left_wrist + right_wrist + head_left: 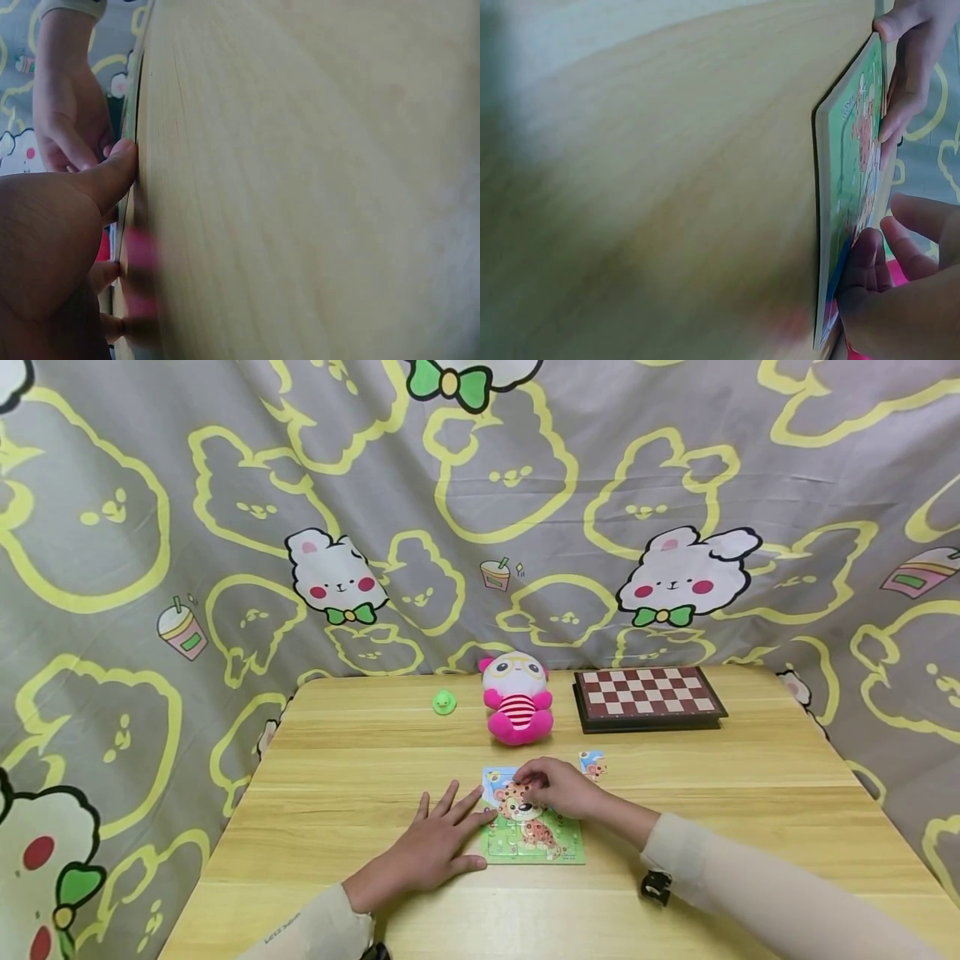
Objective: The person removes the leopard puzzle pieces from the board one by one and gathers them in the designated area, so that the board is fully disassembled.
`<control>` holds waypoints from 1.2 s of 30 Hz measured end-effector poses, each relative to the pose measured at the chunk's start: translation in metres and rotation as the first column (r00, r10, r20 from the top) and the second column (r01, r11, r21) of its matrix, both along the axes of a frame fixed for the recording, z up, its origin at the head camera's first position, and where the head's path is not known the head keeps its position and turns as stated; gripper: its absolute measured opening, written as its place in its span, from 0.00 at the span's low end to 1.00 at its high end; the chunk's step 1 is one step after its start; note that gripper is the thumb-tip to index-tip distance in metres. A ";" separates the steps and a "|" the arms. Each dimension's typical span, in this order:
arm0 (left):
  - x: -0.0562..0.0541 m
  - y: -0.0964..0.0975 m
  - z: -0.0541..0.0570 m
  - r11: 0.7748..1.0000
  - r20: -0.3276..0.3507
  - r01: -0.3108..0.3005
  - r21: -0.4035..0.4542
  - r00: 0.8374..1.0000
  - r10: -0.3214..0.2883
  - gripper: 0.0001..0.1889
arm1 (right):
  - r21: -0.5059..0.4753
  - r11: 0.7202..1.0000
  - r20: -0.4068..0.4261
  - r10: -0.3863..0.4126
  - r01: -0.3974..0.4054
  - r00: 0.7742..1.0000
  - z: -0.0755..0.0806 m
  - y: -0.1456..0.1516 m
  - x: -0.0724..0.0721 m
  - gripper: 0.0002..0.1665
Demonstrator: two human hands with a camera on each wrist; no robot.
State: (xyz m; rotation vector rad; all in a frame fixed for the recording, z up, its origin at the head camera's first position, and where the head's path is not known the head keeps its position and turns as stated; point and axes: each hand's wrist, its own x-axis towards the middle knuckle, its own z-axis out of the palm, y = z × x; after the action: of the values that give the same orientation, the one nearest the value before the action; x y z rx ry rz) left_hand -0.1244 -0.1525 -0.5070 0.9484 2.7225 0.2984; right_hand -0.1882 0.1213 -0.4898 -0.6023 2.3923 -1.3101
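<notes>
A jigsaw puzzle (536, 852) with a spotted leopard cub on a green and blue background lies flat on the wooden table. My left hand (435, 847) rests beside its left edge, fingers spread, with the thumb and fingertips at the border. Over the puzzle's upper part is my right hand (562, 787), its fingers bent down; in the right wrist view, curled fingers (866, 259) are right at the board's surface. I cannot tell whether they pinch a piece. Just beyond the right hand lies a loose puzzle piece (592, 765) with blue sky and a pink ear.
Behind the puzzle sits a pink and white plush toy (519, 702) with a striped belly. A small green duck toy (444, 702) is to its left, a dark-framed chessboard (648, 693) to its right. A patterned curtain (465, 527) hangs behind the table (337, 777).
</notes>
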 end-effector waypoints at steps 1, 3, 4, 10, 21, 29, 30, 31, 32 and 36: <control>0.000 0.000 0.000 1.000 0.000 -0.001 0.001 1.000 0.001 0.39 | 0.009 1.000 -0.004 -0.003 0.003 1.000 0.000 0.000 0.000 0.15; 0.000 0.000 0.000 1.000 0.001 -0.002 0.001 1.000 0.002 0.38 | 0.024 1.000 -0.013 -0.001 0.002 1.000 -0.001 0.000 -0.001 0.15; 0.000 0.000 0.000 1.000 0.002 -0.002 0.003 1.000 0.002 0.38 | 0.028 1.000 -0.023 0.004 -0.003 1.000 -0.002 -0.001 -0.001 0.16; 0.000 0.000 0.002 1.000 -0.004 0.007 0.020 1.000 -0.006 0.38 | 0.080 0.996 -0.080 0.042 -0.036 0.996 -0.002 -0.002 -0.002 0.21; 0.000 0.000 0.001 1.000 -0.003 0.009 0.022 1.000 -0.009 0.38 | 0.187 0.982 -0.137 0.038 -0.012 0.990 -0.001 -0.009 0.000 0.22; 0.000 -0.001 0.001 1.000 -0.002 0.009 0.021 1.000 -0.009 0.38 | 0.204 0.979 -0.108 0.009 0.013 0.994 -0.001 -0.011 -0.001 0.19; 0.000 -0.001 0.001 1.000 -0.003 0.010 0.022 1.000 -0.010 0.38 | 0.212 0.977 -0.104 -0.003 0.025 0.995 -0.001 -0.011 -0.001 0.19; 0.000 -0.001 0.001 1.000 -0.004 0.010 0.021 1.000 -0.010 0.38 | 0.215 0.976 -0.102 -0.014 0.036 0.995 -0.001 -0.012 -0.001 0.19; 0.000 -0.001 0.001 1.000 -0.006 0.011 0.022 1.000 -0.010 0.38 | 0.215 0.976 -0.100 -0.024 0.045 0.995 -0.001 -0.012 -0.001 0.19; 0.000 -0.001 0.001 1.000 -0.010 0.012 0.024 1.000 -0.012 0.37 | 0.208 0.976 -0.098 -0.049 0.069 0.994 -0.003 -0.013 -0.001 0.19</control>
State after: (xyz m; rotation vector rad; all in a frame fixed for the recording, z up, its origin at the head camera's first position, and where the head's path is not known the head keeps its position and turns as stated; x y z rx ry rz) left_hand -0.1244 -0.1531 -0.5056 0.9752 2.7267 0.3260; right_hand -0.1888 0.1084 -0.4925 -0.5446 2.5996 -1.0515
